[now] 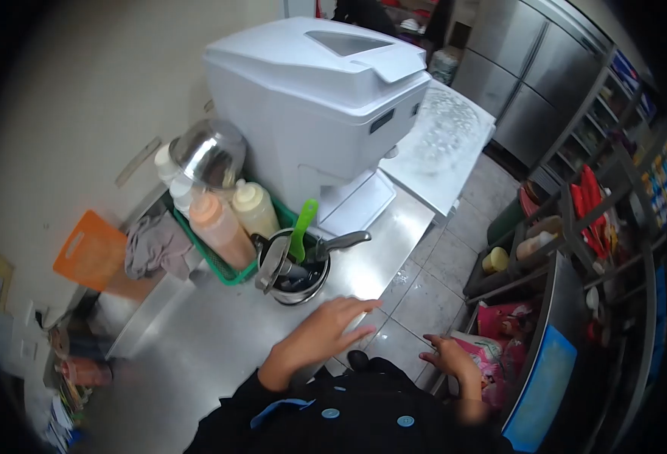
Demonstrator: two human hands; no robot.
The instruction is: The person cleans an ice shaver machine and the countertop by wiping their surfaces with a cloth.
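Note:
My left hand (322, 329) is over the front edge of the steel counter (220, 363), fingers apart and pointing right, with nothing seen in it. Just beyond it stands a metal pot (295, 291) holding dark-handled utensils and a bright green spoon (301, 231). To the right, my right hand (450, 357) hangs over the floor with its fingers spread and empty, near pink bags on a low shelf. Behind the pot, a green basket (231, 276) holds squeeze bottles, one with an orange cap (216, 219).
A large white machine (310, 98) stands at the back of the counter, beside a white chest top (447, 136). An orange cutting board (91, 250) and a grey cloth (155, 246) are at the left. Steel fridge doors (534, 68) and crowded racks (613, 181) line the right.

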